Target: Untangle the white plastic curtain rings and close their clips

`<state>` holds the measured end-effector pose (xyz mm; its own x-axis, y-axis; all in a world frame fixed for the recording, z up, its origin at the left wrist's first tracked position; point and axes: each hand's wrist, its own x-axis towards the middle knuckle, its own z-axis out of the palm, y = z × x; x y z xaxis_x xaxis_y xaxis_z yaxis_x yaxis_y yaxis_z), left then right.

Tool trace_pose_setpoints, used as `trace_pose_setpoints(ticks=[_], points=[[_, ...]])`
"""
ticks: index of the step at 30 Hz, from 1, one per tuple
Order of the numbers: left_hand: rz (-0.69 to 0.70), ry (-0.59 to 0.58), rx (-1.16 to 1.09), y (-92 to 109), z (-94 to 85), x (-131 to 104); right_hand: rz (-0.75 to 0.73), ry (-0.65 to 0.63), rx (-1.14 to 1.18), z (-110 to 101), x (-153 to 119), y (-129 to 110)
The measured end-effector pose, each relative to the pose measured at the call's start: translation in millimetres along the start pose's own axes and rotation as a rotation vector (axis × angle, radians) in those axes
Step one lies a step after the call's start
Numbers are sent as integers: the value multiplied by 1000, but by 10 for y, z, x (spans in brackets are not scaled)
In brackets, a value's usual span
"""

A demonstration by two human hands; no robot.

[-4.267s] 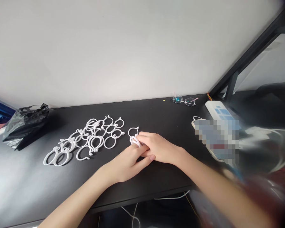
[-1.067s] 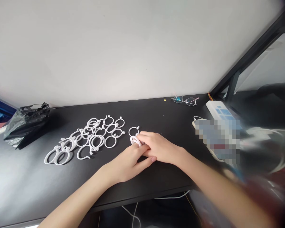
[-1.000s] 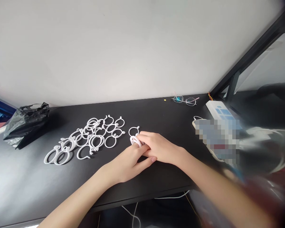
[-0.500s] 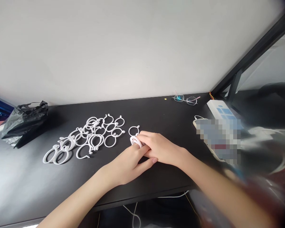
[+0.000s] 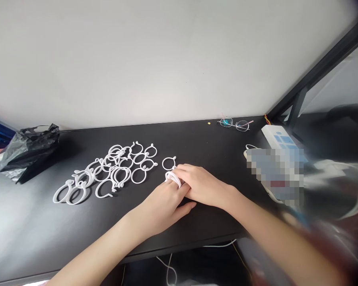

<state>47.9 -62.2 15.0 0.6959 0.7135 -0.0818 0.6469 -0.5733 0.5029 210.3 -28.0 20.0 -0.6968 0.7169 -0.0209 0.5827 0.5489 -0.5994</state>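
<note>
While holding white ring [image 5: 176, 180] between left grip [image 5: 164, 200] and right grip [image 5: 205, 184], slants its long axis from far-left to near-right.

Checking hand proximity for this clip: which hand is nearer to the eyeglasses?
Right. The right hand is on the near side of the eyeglasses and to their left; the left hand, also on the near side, is farther left.
</note>
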Motion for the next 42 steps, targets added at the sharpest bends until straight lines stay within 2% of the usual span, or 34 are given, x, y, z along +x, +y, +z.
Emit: trace_pose_setpoints(ticks=[42], points=[[22, 36, 31, -32, 22, 25, -11, 25, 34, 14, 18, 29]])
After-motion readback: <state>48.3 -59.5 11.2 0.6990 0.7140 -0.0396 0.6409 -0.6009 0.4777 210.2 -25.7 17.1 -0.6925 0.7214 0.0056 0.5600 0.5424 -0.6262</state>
